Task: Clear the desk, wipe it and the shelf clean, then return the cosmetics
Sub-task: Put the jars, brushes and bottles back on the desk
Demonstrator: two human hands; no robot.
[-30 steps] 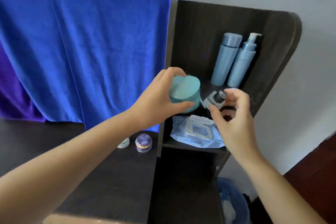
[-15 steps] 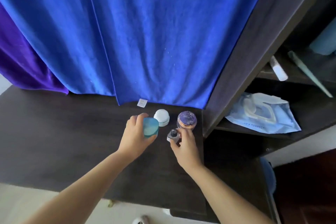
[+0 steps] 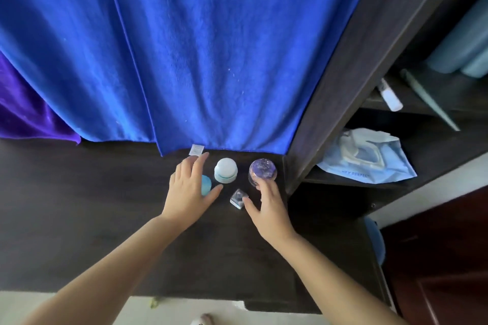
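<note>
Four small cosmetics sit in a cluster at the back of the table, just beside the shelf. The left hand lies open, fingers loosely spread over the teal jar, which sits directly under its palm. The right hand is open too, its fingertips touching the purple jar ahead of it and its thumb against the small square bottle (just to its left). The white jar stands between the hands, nearer the left.
</note>
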